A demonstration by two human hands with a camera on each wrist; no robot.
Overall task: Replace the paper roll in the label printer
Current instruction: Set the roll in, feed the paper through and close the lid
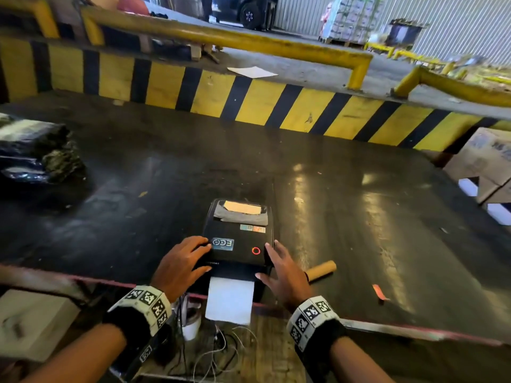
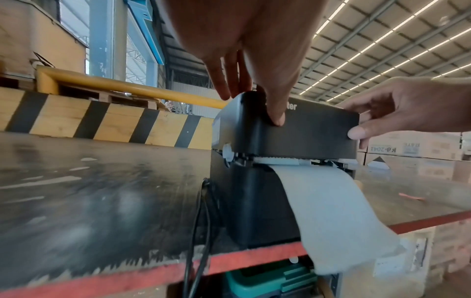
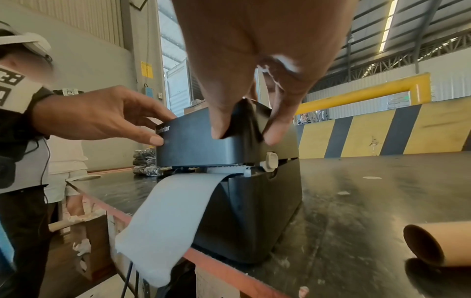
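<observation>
While paper (image 1: 230,299) hung from its slot, both hands gripped the lid (image 1: 237,246) of the printer (image 1: 237,230) at the near edge of the table (image 1: 359,217).

Left hand (image 1: 179,265) held the lid's left front corner, fingers on top and thumb curled onto its front face; right hand (image 1: 284,272) held the right front corner the same way, thumb on the front and fingers down the side. The lid sat slightly raised, a thin gap showing above the white strip, which drooped over the table's red edge. A red ring light (image 1: 256,250) glowed on the lid. An empty cardboard core (image 1: 322,270) lay on the table just right of the printer, near the right wrist. Cables (image 1: 221,352) trailed below.
</observation>
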